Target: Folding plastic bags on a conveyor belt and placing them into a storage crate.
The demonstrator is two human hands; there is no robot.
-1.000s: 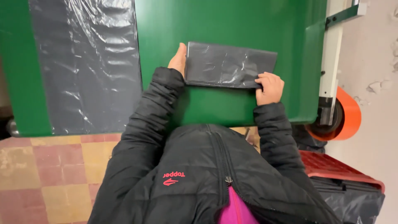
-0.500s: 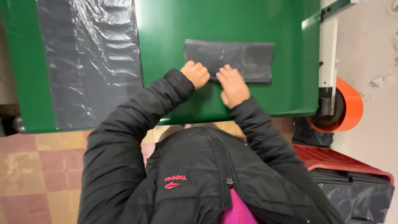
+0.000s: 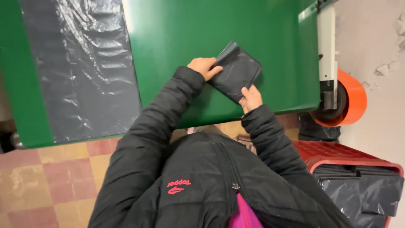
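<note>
The folded bag (image 3: 235, 71), a dark plastic packet, lies on the green table (image 3: 270, 46) just right of frame center, turned so its long axis runs from upper left to lower right. The left hand (image 3: 203, 67) sits at its upper-left end, fingers curled over that edge and pinching it. The right hand (image 3: 251, 98) sits below it at the lower edge, fingertips pressed on the plastic; whether it truly grips is unclear. Both hands touch the bag, 1 at each end of the diagonal. A flat plastic sheet (image 3: 80, 67) lies well apart at left. An orange roll (image 3: 352, 99) hangs at the table's right side, with a red bin (image 3: 337, 156) below it.
</note>
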